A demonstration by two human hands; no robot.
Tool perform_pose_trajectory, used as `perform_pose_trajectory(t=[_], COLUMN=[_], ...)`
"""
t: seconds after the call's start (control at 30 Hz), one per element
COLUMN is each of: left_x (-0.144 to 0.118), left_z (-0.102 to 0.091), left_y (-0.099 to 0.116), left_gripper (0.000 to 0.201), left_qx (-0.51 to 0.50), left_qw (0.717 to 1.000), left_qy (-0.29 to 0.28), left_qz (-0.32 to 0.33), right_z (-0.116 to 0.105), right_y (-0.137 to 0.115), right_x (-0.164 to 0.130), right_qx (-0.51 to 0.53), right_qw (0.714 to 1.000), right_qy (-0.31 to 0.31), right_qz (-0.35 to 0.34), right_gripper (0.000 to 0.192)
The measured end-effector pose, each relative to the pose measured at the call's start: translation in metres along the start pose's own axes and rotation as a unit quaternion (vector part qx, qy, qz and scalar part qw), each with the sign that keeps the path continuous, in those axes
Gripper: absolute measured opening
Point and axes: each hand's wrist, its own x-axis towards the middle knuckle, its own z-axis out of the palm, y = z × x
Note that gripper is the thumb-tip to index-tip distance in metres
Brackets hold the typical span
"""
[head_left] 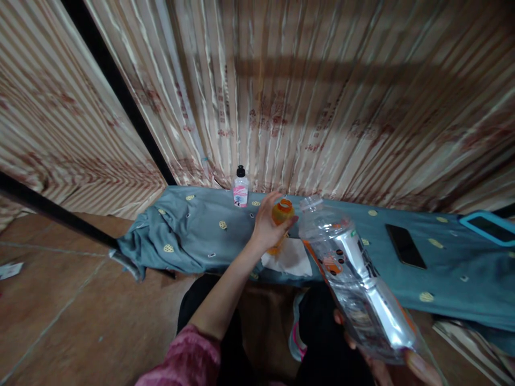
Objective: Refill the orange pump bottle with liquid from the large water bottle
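My left hand (pixel 269 224) is wrapped round a small orange bottle (pixel 284 210), its open mouth facing up. A white tissue (pixel 292 258) lies on the cloth beside that bottle's base. My right hand (pixel 382 364) grips the lower end of a large clear plastic bottle (pixel 350 268) with an orange and silver label. This big bottle is tilted, its uncapped neck pointing up and left, close to the orange bottle's mouth but apart from it. Whether any liquid is inside the big bottle is hard to tell.
A small squeeze bottle (pixel 240 187) with a black cap and pink label stands at the back of the cloth-covered bench (pixel 209 252). To the right lie a black phone (pixel 405 245) and a blue-framed device (pixel 488 228). Striped curtains (pixel 277 96) hang behind; dark poles (pixel 129 102) slant at left.
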Motion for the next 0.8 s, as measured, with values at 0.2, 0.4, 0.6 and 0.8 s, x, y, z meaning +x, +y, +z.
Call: perform_pose_trajectory(t=[0.2, 0.4, 0.6, 0.8], left_x=[-0.017, -0.071, -0.095, -0.091], left_z=[-0.04, -0.051, -0.062, -0.088], left_y=[0.027, 0.059, 0.068, 0.06], left_gripper=[0.059, 0.096, 0.088, 0.088], left_qx=[-0.145, -0.375, -0.41, -0.335], left_qw=[0.988, 0.916, 0.878, 0.917], left_qy=[0.046, -0.064, 0.045, 0.085], left_qz=[-0.033, -0.127, -0.242, -0.197], right_z=[0.027, 0.067, 0.092, 0.099], right_y=[0.011, 0.033, 0.063, 0.081], right_x=[0.002, 0.012, 0.023, 0.034], right_qx=[0.057, 0.134, 0.137, 0.109], right_qw=[0.995, 0.967, 0.953, 0.935], right_qy=[-0.084, -0.196, -0.235, -0.279], right_qz=[-0.007, 0.087, 0.136, 0.192], right_gripper=[0.08, 0.063, 0.07, 0.043])
